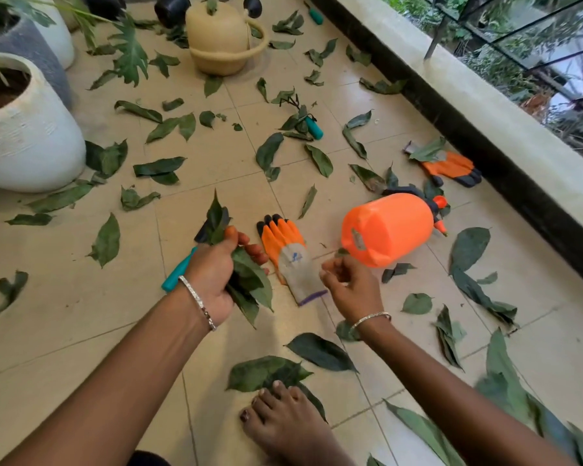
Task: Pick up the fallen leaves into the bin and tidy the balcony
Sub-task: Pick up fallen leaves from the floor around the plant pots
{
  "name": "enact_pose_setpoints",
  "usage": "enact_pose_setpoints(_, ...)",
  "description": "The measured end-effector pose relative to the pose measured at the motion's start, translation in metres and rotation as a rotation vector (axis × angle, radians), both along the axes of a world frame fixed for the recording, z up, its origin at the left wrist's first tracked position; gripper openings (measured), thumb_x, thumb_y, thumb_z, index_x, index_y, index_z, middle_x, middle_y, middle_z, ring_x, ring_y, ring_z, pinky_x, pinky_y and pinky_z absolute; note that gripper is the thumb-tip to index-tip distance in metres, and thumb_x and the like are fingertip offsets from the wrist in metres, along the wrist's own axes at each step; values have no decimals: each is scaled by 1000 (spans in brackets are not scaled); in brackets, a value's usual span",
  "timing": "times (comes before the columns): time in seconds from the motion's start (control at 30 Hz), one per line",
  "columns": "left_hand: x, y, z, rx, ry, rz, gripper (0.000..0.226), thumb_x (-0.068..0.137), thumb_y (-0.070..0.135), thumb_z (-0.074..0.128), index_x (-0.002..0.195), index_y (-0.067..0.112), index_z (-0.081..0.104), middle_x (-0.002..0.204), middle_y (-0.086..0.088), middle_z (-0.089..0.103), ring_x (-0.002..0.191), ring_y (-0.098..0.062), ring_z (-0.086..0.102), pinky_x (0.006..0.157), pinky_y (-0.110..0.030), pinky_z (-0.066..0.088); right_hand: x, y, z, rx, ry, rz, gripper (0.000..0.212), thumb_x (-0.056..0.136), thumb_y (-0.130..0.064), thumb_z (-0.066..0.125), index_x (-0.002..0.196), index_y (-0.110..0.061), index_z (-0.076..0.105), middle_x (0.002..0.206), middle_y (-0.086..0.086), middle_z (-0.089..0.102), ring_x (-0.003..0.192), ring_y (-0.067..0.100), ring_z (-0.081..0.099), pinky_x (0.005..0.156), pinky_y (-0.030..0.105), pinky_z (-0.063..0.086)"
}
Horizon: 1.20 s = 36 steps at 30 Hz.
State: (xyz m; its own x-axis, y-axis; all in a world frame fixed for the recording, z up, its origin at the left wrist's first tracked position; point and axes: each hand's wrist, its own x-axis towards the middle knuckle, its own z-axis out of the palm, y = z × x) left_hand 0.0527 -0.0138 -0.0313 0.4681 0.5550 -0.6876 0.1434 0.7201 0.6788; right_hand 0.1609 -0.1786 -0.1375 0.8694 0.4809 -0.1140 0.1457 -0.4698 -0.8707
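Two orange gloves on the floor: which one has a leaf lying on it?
The orange glove by the wall, beyond the orange sprayer; a leaf covers its cuff. The nearer glove has no leaf on it.

Beige tiled floor [81, 331]. An orange sprayer bottle [389, 227] lies on its side right of centre, nozzle toward the concrete parapet [485, 105] along the right side. One orange-and-grey glove [290, 253] lies flat at centre. A second glove [451, 166] lies near the parapet base. A beige watering can [221, 38] stands upright at top centre. A white planter [27, 136] holding soil stands at left, with a grey planter [31, 45] behind it. A teal-handled tool [313, 127] lies above centre.
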Motion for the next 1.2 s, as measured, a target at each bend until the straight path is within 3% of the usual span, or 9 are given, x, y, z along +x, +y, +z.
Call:
enact_pose_setpoints(0.13, 2, -1, 0, 51, 18, -28, 31, 103, 32, 46, 81, 14, 57, 63, 0, 48, 52, -12, 47, 64, -36, 55, 2, -58, -56, -547, -99, 184, 70, 72, -76, 60, 122, -28, 53, 119, -3, 54, 101, 15, 51, 82, 37, 50)
enact_pose_setpoints(0.23, 3, 0, 0, 83, 57, -43, 31, 103, 35, 46, 82, 16, 60, 64, 2, 45, 54, -11, 44, 57, -32, 49, -27, -81, -83, -734, -282, 338, 92, 64, -94, 40, 133, -34, 42, 126, -3, 41, 109, 19, 41, 86, 38, 45)
enact_pose_setpoints(0.37, 4, 2, 3, 80, 51, -36, 33, 102, 36, 47, 81, 17, 62, 63, 3, 44, 52, -11, 43, 57, -29, 46, -53, -76, -105, -611, -556, 410, 62, 83, -79, 42, 119, -29, 51, 112, -1, 46, 93, 18, 43, 74, 35, 44)
enact_pose_setpoints(0.57, -1, 7, 5, 56, 39, -29, 33, 102, 37, 47, 81, 16, 63, 61, 4, 44, 49, -11, 41, 58, -28, 44, -70, -61, -119, -543, -639, 512, 22, 96, -39, 36, 100, -25, 52, 91, -1, 57, 74, 15, 47, 63, 27, 46)
enact_pose_setpoints(0.7, -13, 16, 8, 33, 30, 18, 32, 102, 36, 47, 81, 17, 62, 60, 4, 43, 47, -10, 40, 56, -28, 43, -62, -52, -106, -434, -326, 423, 14, 99, -31, 47, 101, -20, 55, 96, 0, 57, 81, 16, 51, 71, 30, 49)
enact_pose_setpoints(0.8, -26, 25, 17, -8, -4, 92, 32, 103, 33, 46, 80, 16, 61, 59, 4, 42, 49, -10, 38, 56, -27, 42, -51, -31, -77, -344, -73, 125, 7, 93, -22, 62, 95, -16, 59, 89, 3, 62, 80, 20, 57, 70, 34, 48)
enact_pose_setpoints(0.93, -60, 42, 39, -56, -113, 229, 32, 103, 33, 47, 79, 15, 58, 53, 4, 40, 49, -12, 36, 57, -26, 37, -47, 27, 4, 28, 627, -176, 15, 84, 6, 66, 82, -7, 59, 72, 13, 58, 56, 21, 52, 47, 27, 46)
enact_pose_setpoints(1.07, -114, 56, 73, -51, -229, 431, 30, 100, 34, 51, 78, 16, 59, 54, 5, 39, 43, -10, 35, 55, -25, 38, -69, 91, 110, 206, 871, 14, 25, 86, 17, 51, 74, -5, 51, 51, 5, 44, 36, 11, 34, 33, 18, 29)
enact_pose_setpoints(1.2, -201, 53, 104, -9, -344, 587, 25, 99, 33, 52, 81, 17, 58, 55, 6, 37, 42, -9, 34, 52, -24, 36, -123, 144, 208, 196, 955, 338, 36, 87, 16, 40, 71, -3, 66, 47, 2, 49, 43, 8, 26, 33, 13, 24)
